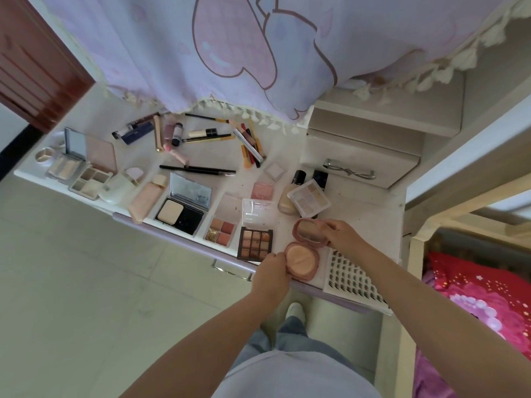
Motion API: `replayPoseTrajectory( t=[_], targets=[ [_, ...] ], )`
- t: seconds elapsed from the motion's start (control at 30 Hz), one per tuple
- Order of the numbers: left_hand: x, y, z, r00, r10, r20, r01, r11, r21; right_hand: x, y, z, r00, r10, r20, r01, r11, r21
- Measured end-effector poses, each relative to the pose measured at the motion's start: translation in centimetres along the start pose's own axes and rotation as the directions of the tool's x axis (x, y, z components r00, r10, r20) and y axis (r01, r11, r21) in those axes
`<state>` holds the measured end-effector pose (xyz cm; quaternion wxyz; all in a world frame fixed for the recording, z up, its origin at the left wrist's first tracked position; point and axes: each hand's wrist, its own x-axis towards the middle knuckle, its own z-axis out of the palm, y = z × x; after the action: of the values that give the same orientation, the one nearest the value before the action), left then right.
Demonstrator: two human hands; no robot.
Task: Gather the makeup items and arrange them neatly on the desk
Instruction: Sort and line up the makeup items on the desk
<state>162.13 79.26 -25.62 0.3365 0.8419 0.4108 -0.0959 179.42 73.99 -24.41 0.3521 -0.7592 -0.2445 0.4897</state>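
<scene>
Pink plastic, rounded and glossy, makes up the open compact (305, 254) at the near edge of the white worktop (370, 216). Its base holds a peach puff with a smooth, matte face; its hinged lid stands tilted up on the far side with a small mirror inside. The left hand (271, 272) pinches the near-left rim of the base, fingers curled against it. The right hand (342, 234) grips the right edge of the lid, fingers curled round it. Just left of the compact lies a brown nine-pan eyeshadow palette (255, 242), square and flat, its clear lid printed with small writing too blurred to read. Just right lies a white card of black lash clusters (352, 278) in neat rows, overhanging the worktop's near edge. Farther left sits a black rectangular powder case (184, 209) with a mirror. At the far side, slim pencils and brushes (250, 145) lie scattered under a lilac fringed curtain (201, 53).
</scene>
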Motion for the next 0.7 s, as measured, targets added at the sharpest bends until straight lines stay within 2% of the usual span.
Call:
replayPoseTrajectory(
  t=[0.1, 0.23, 0.3, 0.4, 0.47, 0.57, 0.7],
  targets=[
    [0.0, 0.2, 0.2, 1.0, -0.007, -0.019, 0.007, 1.0, -0.007, 0.1, -0.5, 0.0, 1.0, 0.013, 0.006, -0.013, 0.999, -0.04],
    [-0.1, 0.3, 0.1, 1.0, -0.004, -0.023, 0.004, 1.0, -0.009, -0.1, -1.2, -0.5, 0.999, -0.029, -0.016, 0.026, 0.983, -0.181],
    [-0.2, 0.0, 0.0, 1.0, 0.001, -0.023, -0.001, 1.0, -0.006, -0.1, -1.5, -1.0, 0.992, -0.085, -0.095, 0.059, 0.966, -0.251],
    [-0.5, -0.5, -0.3, 0.998, 0.013, -0.06, -0.012, 1.0, 0.008, 0.8, -2.5, -1.8, 0.935, -0.24, -0.26, 0.095, 0.878, -0.469],
    [-0.7, -0.7, -0.7, 0.993, 0.031, -0.112, -0.029, 0.999, 0.023, 1.9, -3.5, -1.8, 0.922, -0.282, -0.267, 0.089, 0.823, -0.561],
    [-0.5, -0.7, -1.9, 0.98, 0.037, -0.195, -0.033, 0.999, 0.025, 3.7, -5.2, -0.9, 0.959, -0.206, -0.195, 0.026, 0.747, -0.664],
    [0.9, -0.8, -4.4, 0.96, 0.008, -0.278, 0.006, 0.999, 0.048, 5.1, -6.6, 0.4, 0.969, -0.128, -0.211, -0.069, 0.68, -0.73]
  ],
)
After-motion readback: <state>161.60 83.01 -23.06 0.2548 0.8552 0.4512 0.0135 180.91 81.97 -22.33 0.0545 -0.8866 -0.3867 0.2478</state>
